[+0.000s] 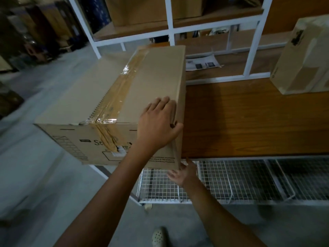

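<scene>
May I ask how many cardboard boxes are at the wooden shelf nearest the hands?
2: the taped box at the wooden shelf's left end, under the left hand, and a second box at far right. Others may be hidden.

Big box (pixel 110 97) overhangs shelf (pixel 249 122) L end; sm. box (pixel 302 56) far R, baskets (pixel 240 180) below.

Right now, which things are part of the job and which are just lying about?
In the job: taped cardboard box, left hand on its top, right hand at its lower corner.
Lying about: smaller box, printed paper, wire baskets.
</scene>
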Motion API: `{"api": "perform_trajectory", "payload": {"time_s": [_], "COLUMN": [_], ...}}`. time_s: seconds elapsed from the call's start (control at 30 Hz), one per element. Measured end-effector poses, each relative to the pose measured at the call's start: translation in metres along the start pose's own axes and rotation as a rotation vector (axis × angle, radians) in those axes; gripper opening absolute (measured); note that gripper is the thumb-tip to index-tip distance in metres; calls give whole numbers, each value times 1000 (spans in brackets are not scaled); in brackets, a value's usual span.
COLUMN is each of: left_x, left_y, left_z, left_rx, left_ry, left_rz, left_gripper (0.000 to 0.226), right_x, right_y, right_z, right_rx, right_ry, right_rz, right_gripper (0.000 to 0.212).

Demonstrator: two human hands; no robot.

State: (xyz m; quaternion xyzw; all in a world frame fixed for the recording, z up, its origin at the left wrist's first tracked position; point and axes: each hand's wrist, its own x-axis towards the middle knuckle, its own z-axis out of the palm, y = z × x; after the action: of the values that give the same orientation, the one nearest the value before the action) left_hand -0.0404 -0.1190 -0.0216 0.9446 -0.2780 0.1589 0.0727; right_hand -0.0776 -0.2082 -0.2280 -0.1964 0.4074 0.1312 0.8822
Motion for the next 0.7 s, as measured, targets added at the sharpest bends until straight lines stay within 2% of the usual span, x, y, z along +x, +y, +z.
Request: {"api": "perform_trajectory", "payload": {"time_s": [0.07,0.17,0.27,0.5,0.6,0.7], "left_x": [-7,-9,-6,-2,1,9], "left_y": [-1,1,4,0,-6,-15], "left_z": [0,0,1,5,-7,-27], "left_rx": [14,79,124,193,183,110], "left_ry": [21,52,14,-10,20,77], "left_rz": [-2,-10,-34,-35,-2,-7], "left_gripper": [64,62,64,71,76,72], "right_x": [3,0,-4,-14,-25,-42], "right_y": [10,21,23,32,35,35], "right_z": [3,4,3,9,15,29], "right_rx": [55,168,188,224,274,306], "right_ry": [-84,-198,-172,-118,-106,-98], "right_rz": [25,19,-6,-59,-101,-167], "right_gripper": [58,50,45,50,48,42]}}
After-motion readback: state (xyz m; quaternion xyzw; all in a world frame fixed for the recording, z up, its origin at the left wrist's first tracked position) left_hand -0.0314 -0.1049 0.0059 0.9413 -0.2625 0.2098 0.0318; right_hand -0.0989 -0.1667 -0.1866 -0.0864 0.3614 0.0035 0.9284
